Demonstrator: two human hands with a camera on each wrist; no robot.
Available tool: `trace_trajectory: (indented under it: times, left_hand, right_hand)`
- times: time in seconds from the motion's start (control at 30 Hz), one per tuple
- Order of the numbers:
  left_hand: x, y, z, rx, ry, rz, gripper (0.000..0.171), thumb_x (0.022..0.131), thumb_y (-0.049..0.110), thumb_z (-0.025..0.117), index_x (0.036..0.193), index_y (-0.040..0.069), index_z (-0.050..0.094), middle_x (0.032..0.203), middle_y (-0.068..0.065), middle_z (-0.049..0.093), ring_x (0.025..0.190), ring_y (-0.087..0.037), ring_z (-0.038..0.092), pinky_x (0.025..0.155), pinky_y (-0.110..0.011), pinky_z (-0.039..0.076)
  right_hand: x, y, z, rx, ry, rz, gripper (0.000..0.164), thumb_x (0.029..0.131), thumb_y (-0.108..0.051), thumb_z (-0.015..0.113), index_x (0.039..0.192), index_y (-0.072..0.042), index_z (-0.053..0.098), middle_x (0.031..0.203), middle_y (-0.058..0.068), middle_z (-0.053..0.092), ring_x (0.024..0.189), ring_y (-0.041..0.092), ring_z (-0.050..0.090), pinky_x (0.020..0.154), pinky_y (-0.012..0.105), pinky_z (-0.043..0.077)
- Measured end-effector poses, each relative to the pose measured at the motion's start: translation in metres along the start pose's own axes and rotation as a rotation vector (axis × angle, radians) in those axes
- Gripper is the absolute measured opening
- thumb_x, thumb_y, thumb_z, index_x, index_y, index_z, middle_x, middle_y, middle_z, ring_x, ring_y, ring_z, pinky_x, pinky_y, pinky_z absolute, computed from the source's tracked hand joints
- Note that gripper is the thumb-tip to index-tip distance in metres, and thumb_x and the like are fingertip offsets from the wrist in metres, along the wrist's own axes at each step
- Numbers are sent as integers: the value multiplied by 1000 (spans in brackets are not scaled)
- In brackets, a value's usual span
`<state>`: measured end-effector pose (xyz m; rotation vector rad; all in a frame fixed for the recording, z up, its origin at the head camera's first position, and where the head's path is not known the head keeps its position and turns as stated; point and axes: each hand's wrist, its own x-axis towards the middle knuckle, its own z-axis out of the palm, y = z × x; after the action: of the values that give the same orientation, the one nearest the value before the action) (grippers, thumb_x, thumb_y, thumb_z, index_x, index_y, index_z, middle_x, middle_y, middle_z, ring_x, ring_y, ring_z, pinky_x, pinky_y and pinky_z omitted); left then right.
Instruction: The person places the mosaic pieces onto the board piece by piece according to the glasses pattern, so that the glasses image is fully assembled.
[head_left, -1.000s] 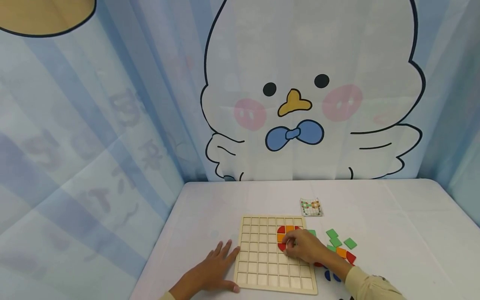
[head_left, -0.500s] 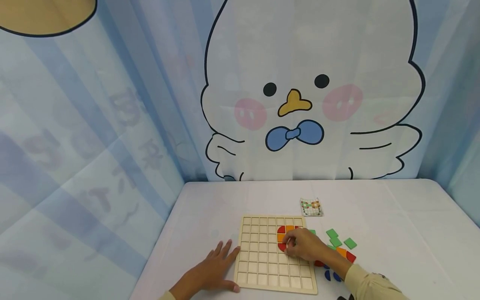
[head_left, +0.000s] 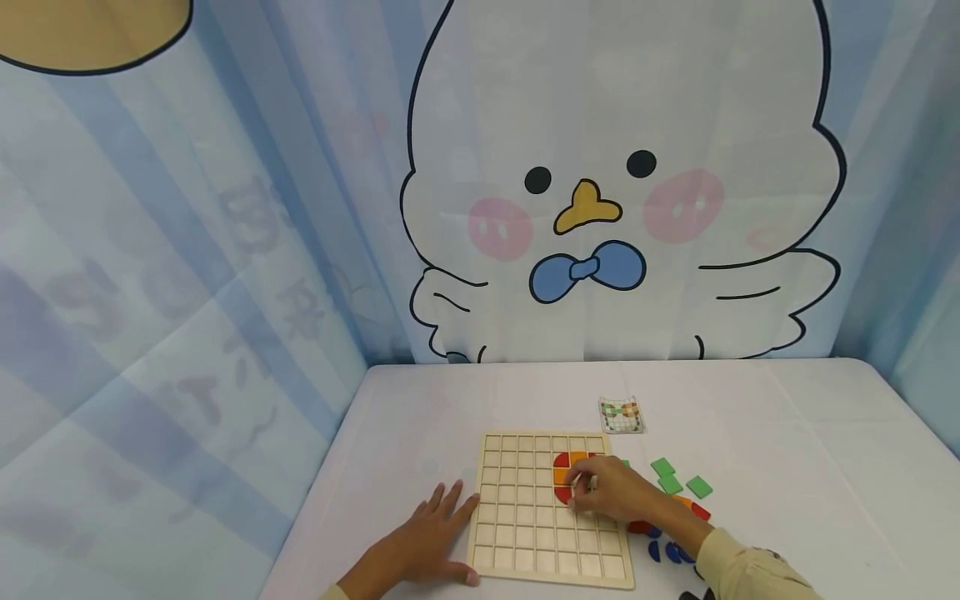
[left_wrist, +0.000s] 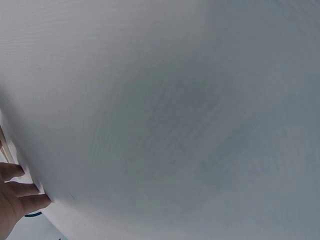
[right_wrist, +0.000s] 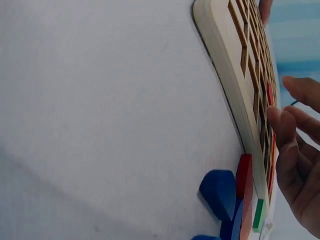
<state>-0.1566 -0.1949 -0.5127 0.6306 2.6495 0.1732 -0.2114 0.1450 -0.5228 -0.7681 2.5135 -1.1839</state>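
A pale wooden grid board (head_left: 516, 533) lies on the table. My left hand (head_left: 423, 537) rests flat beside its left edge, fingers spread, a fingertip right at the rim. My right hand (head_left: 611, 490) is over the board's upper right part, fingers bent down at the cells. In the right wrist view, the right hand's thumb and fingers (right_wrist: 286, 127) stand apart, with no tile visible between them. Near those fingertips, a red rounded tile (head_left: 562, 495) and an orange square tile (head_left: 561, 476) sit in the grid; more set tiles are partly hidden under the hand.
Loose green square tiles (head_left: 699, 486), a red tile (head_left: 701, 512) and blue rounded tiles (head_left: 672, 552) lie right of the board, some hidden by the right forearm. A small pattern card (head_left: 622, 415) lies behind the board. A printed curtain (head_left: 585, 317) hangs behind the table.
The right hand stays over the same cells, its thumb and index finger now slightly wider apart. Its forearm has shifted a little, showing more blue tiles. The left hand has not moved.
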Motion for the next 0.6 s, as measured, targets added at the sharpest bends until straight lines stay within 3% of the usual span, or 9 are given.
trace_trajectory:
  times: [0.23,0.47,0.6]
  left_hand:
    - [-1,1,-2,3,-1,2,106,76,75,65,160,22,28,166,-19,20,151,-47,20,114,-64,33]
    - [0,-2,2,9,10,23,108,76,77,64,160,20,26,166,-20,19,151,-48,20,113,-64,33]
    - [1,-3,4,20,14,20,108,76,78,64,160,21,26,166,-19,20,151,-47,20,113,-63,34]
  right_hand:
    - [-8,10,-16,31,-2,-32,33,92,-26,74,118,-6,69,93,-5,67,70,3,53,62,22,48]
    - [-16,21,-32,61,63,133,32,92,-27,75,117,-8,69,93,-2,65,68,11,56,59,26,55]
    - [-19,27,-41,53,101,174,33,91,-28,75,117,-7,69,93,0,64,63,14,54,56,26,55]
